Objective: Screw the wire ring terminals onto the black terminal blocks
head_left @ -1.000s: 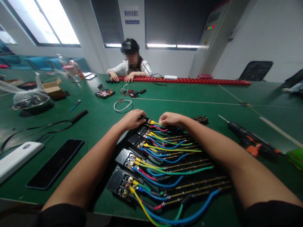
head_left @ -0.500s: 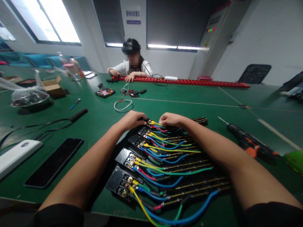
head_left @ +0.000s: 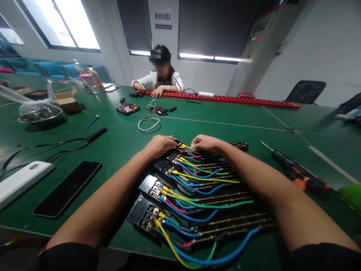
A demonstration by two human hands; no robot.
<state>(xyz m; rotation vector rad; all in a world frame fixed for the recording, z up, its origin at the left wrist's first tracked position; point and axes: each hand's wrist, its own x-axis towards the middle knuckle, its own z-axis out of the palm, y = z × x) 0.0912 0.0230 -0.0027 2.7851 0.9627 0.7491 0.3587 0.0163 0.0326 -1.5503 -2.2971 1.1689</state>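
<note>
Several black terminal blocks [head_left: 141,213] lie in a row running away from me, with yellow, blue, red and green wires screwed to them. The wires run right toward black strips with thin brass-coloured rods [head_left: 238,222]. At the far end, my left hand [head_left: 160,145] is closed on the farthest terminal block [head_left: 179,143], its fingertips at the block's left side. Just to the right, my right hand [head_left: 207,142] pinches a yellow wire [head_left: 186,146] that leads out of that block. The fingertips of both hands are partly hidden.
A power drill [head_left: 299,169] lies at right. On the left are a phone [head_left: 67,189], a white power bank [head_left: 25,180], a black strap and a plastic-covered bowl [head_left: 41,114]. Across the green table, another person [head_left: 160,77] sits behind a long red rail [head_left: 242,99].
My left hand has shifted slightly right, its fingers now lying flatter along the farthest block. My right hand stays at the yellow wire. The whole view has moved a little.
</note>
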